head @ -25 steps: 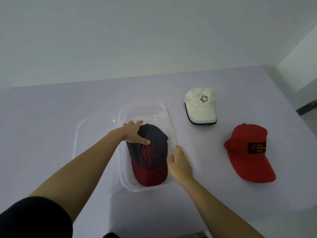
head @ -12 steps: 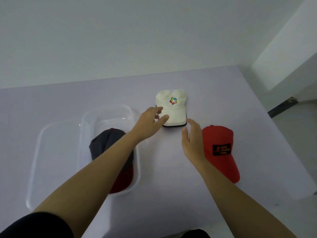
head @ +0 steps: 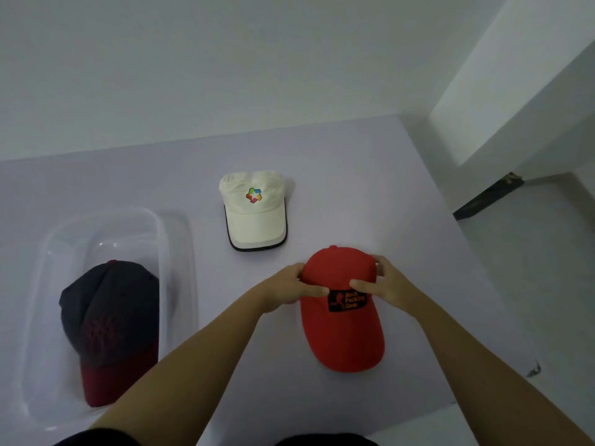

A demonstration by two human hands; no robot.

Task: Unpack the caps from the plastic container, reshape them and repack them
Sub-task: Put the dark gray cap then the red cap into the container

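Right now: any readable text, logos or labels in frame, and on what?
"Back Packing Gear", orange on the black patch of the red cap; small, so partly a guess.
White cap: multicolour logo, no words.
Dark cap in the clear container: dark red embroidery, unreadable.

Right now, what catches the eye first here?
Both hands, left hand and right hand, grip the red cap near the table's front. A dark cap lies in the clear container at left; a cream cap rests farther back.
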